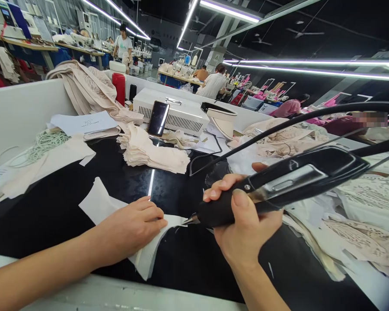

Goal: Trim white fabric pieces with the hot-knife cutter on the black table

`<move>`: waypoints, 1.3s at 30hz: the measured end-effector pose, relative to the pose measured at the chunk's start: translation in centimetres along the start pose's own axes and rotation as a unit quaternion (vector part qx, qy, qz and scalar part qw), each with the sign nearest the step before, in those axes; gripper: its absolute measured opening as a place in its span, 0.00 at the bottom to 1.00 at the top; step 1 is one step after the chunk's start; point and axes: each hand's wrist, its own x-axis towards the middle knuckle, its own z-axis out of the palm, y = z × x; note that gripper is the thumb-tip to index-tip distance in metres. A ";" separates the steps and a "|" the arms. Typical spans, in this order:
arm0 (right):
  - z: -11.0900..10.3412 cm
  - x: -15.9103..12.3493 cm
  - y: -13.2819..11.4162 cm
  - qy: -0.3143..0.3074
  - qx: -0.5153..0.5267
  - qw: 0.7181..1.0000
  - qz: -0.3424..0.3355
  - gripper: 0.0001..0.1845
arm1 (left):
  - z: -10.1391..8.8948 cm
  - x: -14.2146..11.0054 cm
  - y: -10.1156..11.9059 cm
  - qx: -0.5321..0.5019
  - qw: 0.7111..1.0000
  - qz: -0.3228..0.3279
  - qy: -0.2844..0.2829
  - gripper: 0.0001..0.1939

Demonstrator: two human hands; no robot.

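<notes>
My right hand [246, 220] is wrapped around a black corded handheld tool [288, 177] with a silver plate and a pointed metal tip. The tip meets the right end of a curved cream fabric piece [152, 255] on the black work surface [188, 255]. My left hand [134, 229] presses that piece down, its fingers bent and close together; the fingertips are partly hidden. Under and behind this hand lies a white paper-like piece [99, 201]. A stack of cut cream fabric pieces [152, 151] sits beyond my hands.
A phone [158, 118] leans against a white vented box [178, 112]. Green cord [47, 144] and papers [84, 123] lie at left. Lace-patterned fabric [363, 233] is piled at right. A black cable [278, 125] arcs above the table. Other people sit or stand farther back.
</notes>
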 end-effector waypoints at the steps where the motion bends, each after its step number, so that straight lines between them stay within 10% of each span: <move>1: 0.0 -0.1 0.0 -0.002 -0.004 1.000 -0.002 0.22 | 0.1 0.0 0.0 0.009 1.000 0.003 0.002 0.12; 17: -0.4 -1.8 -0.6 0.000 -0.002 1.000 -0.015 0.24 | 0.0 -0.9 1.8 0.112 0.991 -0.060 -0.046 0.28; 32: 0.2 -3.2 -1.4 0.011 0.011 0.999 -0.031 0.17 | -0.1 -0.3 2.5 0.182 0.981 -0.030 -0.067 0.09; 39: 0.4 -3.3 -1.7 0.008 0.005 1.000 -0.023 0.18 | 0.5 -0.5 4.3 0.231 0.970 -0.054 -0.057 0.29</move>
